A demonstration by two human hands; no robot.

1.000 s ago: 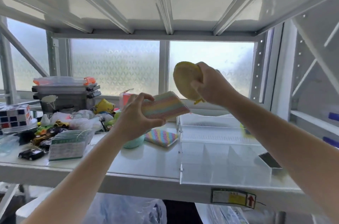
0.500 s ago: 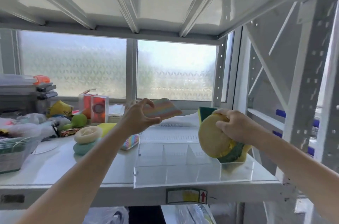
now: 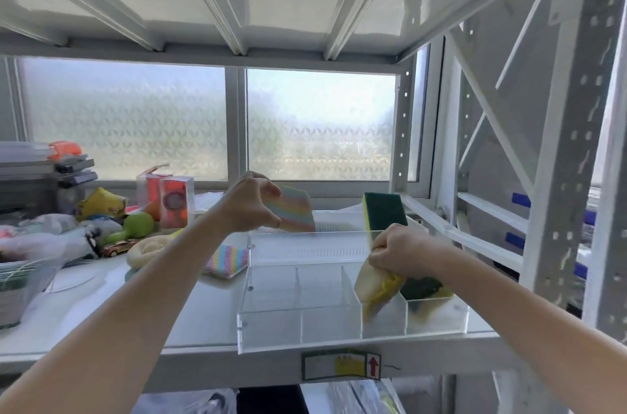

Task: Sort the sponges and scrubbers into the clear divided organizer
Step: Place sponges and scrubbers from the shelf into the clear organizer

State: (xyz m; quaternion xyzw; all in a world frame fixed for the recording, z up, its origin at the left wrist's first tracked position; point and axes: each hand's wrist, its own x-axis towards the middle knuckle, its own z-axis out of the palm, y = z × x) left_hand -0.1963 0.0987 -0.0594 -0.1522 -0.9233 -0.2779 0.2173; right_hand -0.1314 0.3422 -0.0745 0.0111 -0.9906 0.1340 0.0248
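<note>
From the head camera, the right hand (image 3: 402, 252) is closed around a pale yellow round sponge (image 3: 373, 283), thick and soft-looking with a brighter yellow band at its lower edge, tilted and dipping into the clear divided organizer (image 3: 298, 318). That sponge sits in the third front compartment from the left, its lower end below the clear wall. The left hand (image 3: 249, 206) pinches a pastel rainbow-striped sponge (image 3: 297, 210) between thumb and fingers, holding it in the air just above the organizer's back left corner.

The organizer stands at the front right of the white shelf (image 3: 190, 318), its front wall flush with the shelf's front edge. Two front compartments on the left look empty. In the rightmost compartment lies something dark green with yellow under it, too blurred to name for certain. At the organizer's back right, a green-and-yellow scouring sponge (image 3: 385, 213) stands upright on end, just behind the right hand.

On the shelf just left of the organizer lies a second striped sponge (image 3: 229, 259), flat. Further left sits a cream round sponge (image 3: 149, 249), beside a small toy car (image 3: 117, 247). At the shelf's left edge, a clear bin (image 3: 23, 288) holds what look like packets.
</note>
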